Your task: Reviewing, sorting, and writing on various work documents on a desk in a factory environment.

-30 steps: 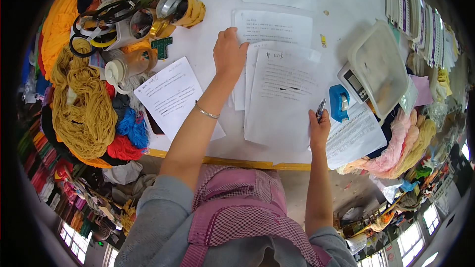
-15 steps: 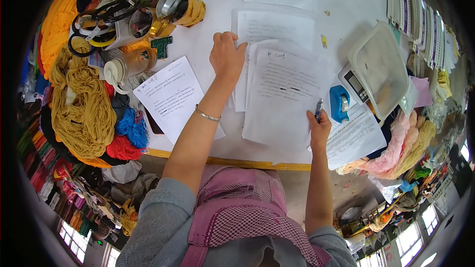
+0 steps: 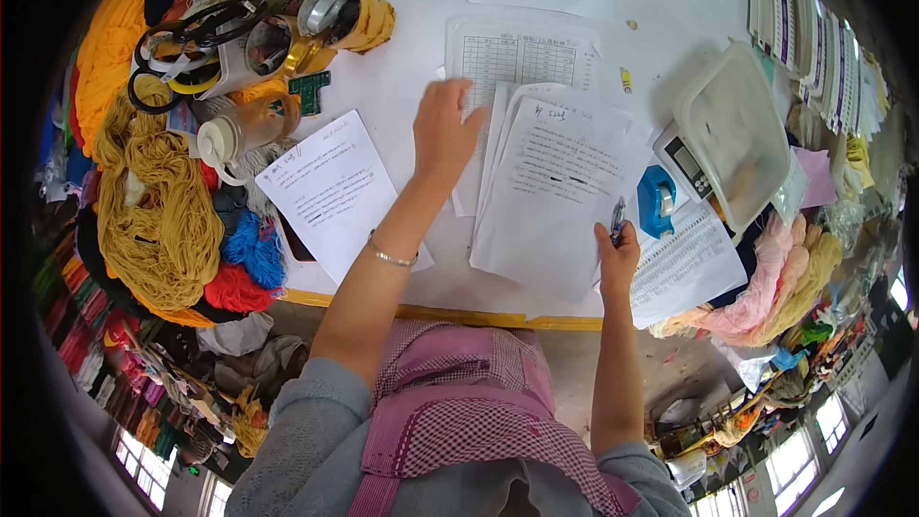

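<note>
Paper sheets (image 3: 560,187) are judged light, limp and slippery; a corner pinch suits them. Left hand (image 3: 442,129) is raised, fingers spread; a pen (image 3: 617,220) is pinched in the right hand (image 3: 617,254).

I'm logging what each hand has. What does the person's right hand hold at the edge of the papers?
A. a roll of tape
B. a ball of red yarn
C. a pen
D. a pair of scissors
C: the right hand grips a slim pen that points up over the stack of papers; the scissors lie far off among the cups.
</note>
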Available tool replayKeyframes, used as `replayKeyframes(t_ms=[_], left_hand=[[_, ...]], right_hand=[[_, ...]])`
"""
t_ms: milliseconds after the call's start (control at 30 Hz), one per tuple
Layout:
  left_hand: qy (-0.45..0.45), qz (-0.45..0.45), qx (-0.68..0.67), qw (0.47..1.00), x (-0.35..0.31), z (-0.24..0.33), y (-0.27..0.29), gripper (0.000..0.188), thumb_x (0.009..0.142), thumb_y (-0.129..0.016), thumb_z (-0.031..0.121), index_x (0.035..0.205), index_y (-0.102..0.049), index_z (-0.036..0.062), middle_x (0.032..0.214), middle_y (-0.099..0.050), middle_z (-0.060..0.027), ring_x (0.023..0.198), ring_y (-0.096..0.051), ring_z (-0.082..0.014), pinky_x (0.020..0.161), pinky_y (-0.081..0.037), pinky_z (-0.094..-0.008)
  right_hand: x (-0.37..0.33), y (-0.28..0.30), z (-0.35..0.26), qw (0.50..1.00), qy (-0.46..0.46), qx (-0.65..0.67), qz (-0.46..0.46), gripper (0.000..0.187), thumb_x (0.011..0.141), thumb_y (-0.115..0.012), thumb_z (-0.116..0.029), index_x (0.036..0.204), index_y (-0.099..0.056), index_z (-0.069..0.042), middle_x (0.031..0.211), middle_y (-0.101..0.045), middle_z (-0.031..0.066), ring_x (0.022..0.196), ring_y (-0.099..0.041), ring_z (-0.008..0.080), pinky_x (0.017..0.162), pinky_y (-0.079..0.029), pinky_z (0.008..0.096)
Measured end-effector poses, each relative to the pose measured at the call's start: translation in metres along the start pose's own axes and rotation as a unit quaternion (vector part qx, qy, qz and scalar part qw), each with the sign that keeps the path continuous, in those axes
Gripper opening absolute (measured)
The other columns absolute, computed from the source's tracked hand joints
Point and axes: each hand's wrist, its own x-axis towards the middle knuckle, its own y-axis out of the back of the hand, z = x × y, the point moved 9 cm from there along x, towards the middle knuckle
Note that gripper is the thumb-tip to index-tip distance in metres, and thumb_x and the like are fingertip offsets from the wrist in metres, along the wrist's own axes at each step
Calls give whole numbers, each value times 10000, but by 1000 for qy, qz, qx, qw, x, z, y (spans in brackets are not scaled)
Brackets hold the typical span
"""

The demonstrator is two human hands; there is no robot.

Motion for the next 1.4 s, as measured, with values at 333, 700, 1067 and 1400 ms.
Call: replayKeyframes(t_ms=[333, 700, 1067, 1400], left_hand=[[140, -46, 68, 987, 24, -15, -10, 416, 795, -773, 182, 1119, -564, 28, 864, -640, -74, 818, -641, -259, 723, -508, -379], [-1, -56, 44, 997, 11, 0, -14, 136, 805, -668, 179, 850, -651, 52, 799, -667, -101, 818, -642, -318, 690, -501, -419], [3, 55, 83, 995, 34, -10, 6, 335, 804, -775, 164, 1052, -594, 32, 899, -631, -62, 803, -615, -194, 722, -508, -339], [-92, -1, 54, 994, 22, 6, -1, 164, 830, -672, 48, 967, -582, 30, 888, -646, -114, 807, -637, -297, 735, -510, -373]], right_hand=[[2, -2, -9, 997, 38, 59, 8, 139, 868, -717, -62, 871, -582, -27, 694, -434, -80, 618, -337, 29, 543, -294, 210], [9, -16, -26, 999, 30, -12, -8, 238, 841, -766, -105, 807, -537, -51, 670, -391, -72, 602, -314, 35, 531, -278, 223], [7, -16, -15, 1000, 7, -24, -18, 279, 838, -770, -120, 781, -502, -74, 640, -394, -64, 570, -324, 37, 509, -283, 224], [5, -20, -15, 998, -7, -52, -46, 204, 854, -751, -122, 812, -570, -38, 643, -431, -65, 584, -348, 32, 519, -293, 217]])
